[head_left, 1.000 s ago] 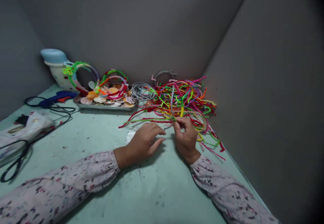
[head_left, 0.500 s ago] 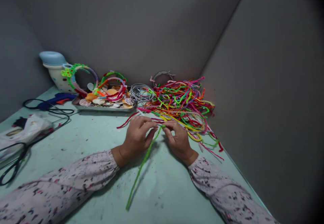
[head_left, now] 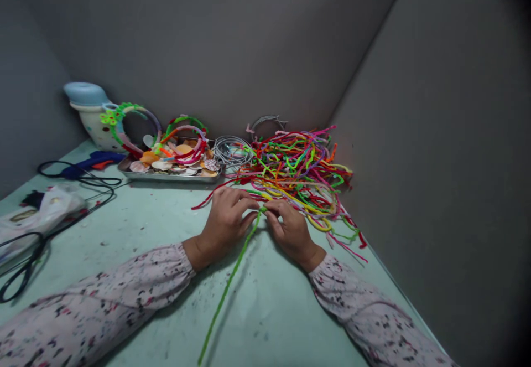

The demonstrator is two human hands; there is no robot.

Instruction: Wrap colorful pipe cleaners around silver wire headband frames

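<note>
A green pipe cleaner runs from between my fingertips down toward the front of the table. Its upper end has a small bend or coil where both hands meet. My left hand pinches it from the left, thumb and forefinger closed. From the right, my right hand pinches the same end, its fingertips almost touching those of the left. Just beyond the hands lies a heap of colourful pipe cleaners, some strands reaching close behind my fingers.
A metal tray of seashells holds wrapped hoops, with a grey wire coil beside it. Farther left are a spotted container, a blue glue gun, a black cord and a white plastic bag. Grey walls stand behind and right.
The green pipe cleaner's free end has swung lower and left, past the bottom of the view. Both hands keep their pinch, with the fingertips shifted slightly left.
</note>
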